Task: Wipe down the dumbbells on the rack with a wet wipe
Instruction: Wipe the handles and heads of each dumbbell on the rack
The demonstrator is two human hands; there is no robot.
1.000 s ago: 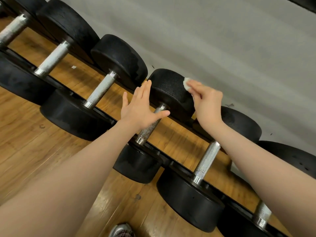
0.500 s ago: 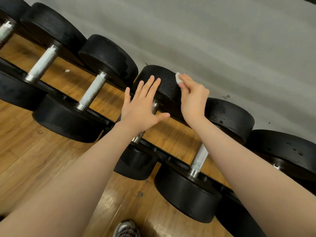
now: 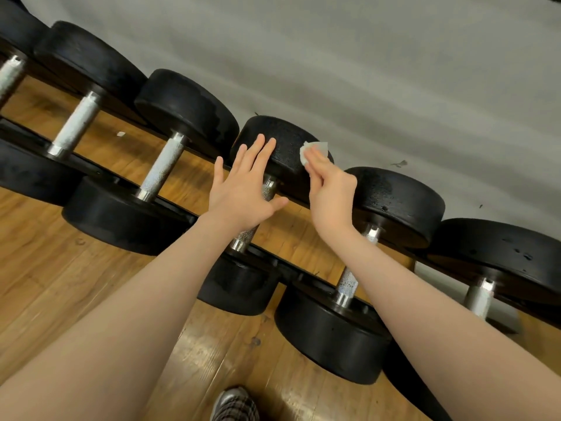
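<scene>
Moved: both hands sit nearer the smallest dumbbell's (image 3: 282,150) far head than before.
Room: grey wall (image 3: 394,71), glossy wood-plank floor (image 3: 60,284), black rack (image 3: 306,276).
Count: five dumbbells in view — round matte black heads, knurled metal grips.
Left hand (image 3: 243,189): released, fingers straight against that head.
Right hand (image 3: 329,189): grasping the crumpled white wet wipe (image 3: 312,148) on the head's top.

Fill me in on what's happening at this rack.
A person is cleaning dumbbells that sit in a row on a low rack along a grey wall. The right hand presses a white wet wipe against the far head of the small dumbbell in the middle. The left hand, fingers straight, rests on the same head beside it, above the handle. The neighbouring heads show damp patches.
</scene>
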